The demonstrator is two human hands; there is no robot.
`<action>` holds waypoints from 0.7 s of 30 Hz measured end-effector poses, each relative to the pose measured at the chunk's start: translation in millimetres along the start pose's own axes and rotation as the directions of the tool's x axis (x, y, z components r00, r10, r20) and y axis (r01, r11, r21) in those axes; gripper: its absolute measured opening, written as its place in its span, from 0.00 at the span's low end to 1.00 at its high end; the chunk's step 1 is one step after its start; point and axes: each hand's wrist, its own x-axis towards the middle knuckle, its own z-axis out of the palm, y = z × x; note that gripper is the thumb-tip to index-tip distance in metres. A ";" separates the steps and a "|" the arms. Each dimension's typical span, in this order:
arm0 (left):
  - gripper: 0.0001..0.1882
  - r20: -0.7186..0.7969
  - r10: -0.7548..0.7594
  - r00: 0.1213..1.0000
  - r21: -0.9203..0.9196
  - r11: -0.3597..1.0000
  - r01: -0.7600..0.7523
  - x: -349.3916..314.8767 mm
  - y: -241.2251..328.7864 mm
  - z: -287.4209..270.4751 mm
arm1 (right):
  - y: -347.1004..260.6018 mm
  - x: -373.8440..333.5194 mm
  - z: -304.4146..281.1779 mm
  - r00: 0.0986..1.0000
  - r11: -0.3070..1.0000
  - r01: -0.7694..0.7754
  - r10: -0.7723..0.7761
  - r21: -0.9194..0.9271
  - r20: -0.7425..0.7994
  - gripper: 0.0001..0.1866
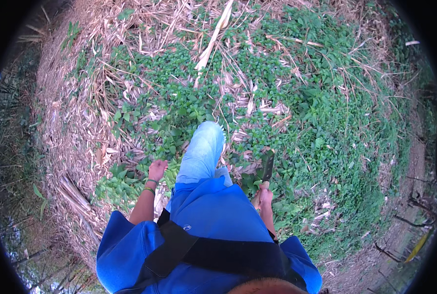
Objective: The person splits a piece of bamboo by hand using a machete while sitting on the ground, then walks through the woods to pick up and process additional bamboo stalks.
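My right hand [265, 195] is closed around the pale handle of a machete [268, 166], whose dark blade points forward above the low green plants. Beside my left thigh, my left hand [157, 170] hangs with its fingers curled in, and nothing shows in it. Thin bands [150, 189] circle the left wrist. Between the two hands, one leg in light blue jeans [201, 152] is stepped forward.
Leafy green ground plants [326, 132] spread ahead and to the right, mixed with dry husks and stalks. A long pale dry stalk [213, 39] lies ahead. Cut stalks [75, 196] lie at left. Bare dark branches [414, 223] stick out at the right edge.
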 end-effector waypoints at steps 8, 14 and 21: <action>0.19 -0.039 -0.005 0.999 0.346 0.938 0.019 45.2 -22.5 29.3 | -26.7 34.0 -1.8 0.989 0.988 -0.149 0.149 0.031 -0.010 0.15; 0.19 0.045 -0.016 0.999 0.480 0.877 -0.008 153.3 37.7 26.5 | -59.4 71.2 46.5 0.987 0.990 -0.137 0.139 0.031 -0.084 0.13; 0.16 -0.043 0.013 0.999 0.361 0.933 0.003 393.5 79.0 65.4 | -123.3 130.8 153.0 0.992 0.999 -0.028 0.030 0.020 -0.119 0.15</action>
